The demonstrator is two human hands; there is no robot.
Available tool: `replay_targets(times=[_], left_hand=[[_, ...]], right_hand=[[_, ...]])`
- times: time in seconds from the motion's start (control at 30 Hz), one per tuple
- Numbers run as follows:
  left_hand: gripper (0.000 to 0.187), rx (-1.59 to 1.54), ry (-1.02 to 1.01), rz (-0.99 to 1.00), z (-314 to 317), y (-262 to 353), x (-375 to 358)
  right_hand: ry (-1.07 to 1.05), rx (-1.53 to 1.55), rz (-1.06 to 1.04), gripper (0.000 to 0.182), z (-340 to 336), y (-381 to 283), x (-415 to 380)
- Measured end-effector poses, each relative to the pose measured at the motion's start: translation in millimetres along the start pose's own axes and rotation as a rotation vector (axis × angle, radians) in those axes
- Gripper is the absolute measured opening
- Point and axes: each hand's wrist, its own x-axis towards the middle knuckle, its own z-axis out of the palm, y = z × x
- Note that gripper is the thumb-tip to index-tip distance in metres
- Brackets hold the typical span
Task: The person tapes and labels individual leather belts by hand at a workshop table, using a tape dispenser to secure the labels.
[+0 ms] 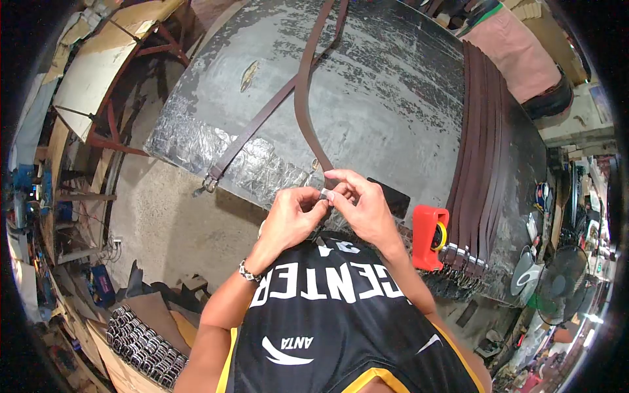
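A brown leather belt (303, 105) runs down the table to its near edge, where both my hands work at its end. My left hand (293, 213) is closed in a pinch at the belt end, thumb and forefinger together. Right beside it, my right hand (362, 204) is closed too, with its fingers over the belt. A small whitish strip (323, 194) shows between the fingertips of both hands. The rest of the belt end is hidden by the fingers. Another belt (252, 129) crosses the table diagonally, its metal buckle (210, 183) at the left front edge.
A row of brown belts (481, 144) lies along the table's right side, with a white band across them near the buckles. A red tape dispenser (424, 239) stands beside them. A fan (561, 285) is at the right; stacked buckles (144, 347) lie at lower left.
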Motion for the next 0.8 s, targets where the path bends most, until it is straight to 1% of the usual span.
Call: replay_targets(times=[0.17, 0.27, 0.47, 0.57, 0.8], left_hand=[[0.023, -0.047, 0.026, 0.026, 6, -4, 0], [0.023, 0.026, 0.015, 0.010, 5, 3, 0], [0.022, 0.118, 0.035, 0.071, 8, 3, 1], [0.022, 0.157, 0.019, 0.047, 5, 9, -1], [0.022, 0.102, 0.016, 0.016, 7, 5, 4]], right_hand=[[0.002, -0.014, -0.006, 0.031, -2, 1, -2], [0.014, -0.037, 0.012, 0.034, -2, -4, -3], [0.008, -0.082, 0.035, 0.038, -3, -8, -2], [0.009, -0.103, 0.040, 0.038, -4, -11, -2], [0.003, -0.174, 0.087, 0.040, -8, -7, 3]])
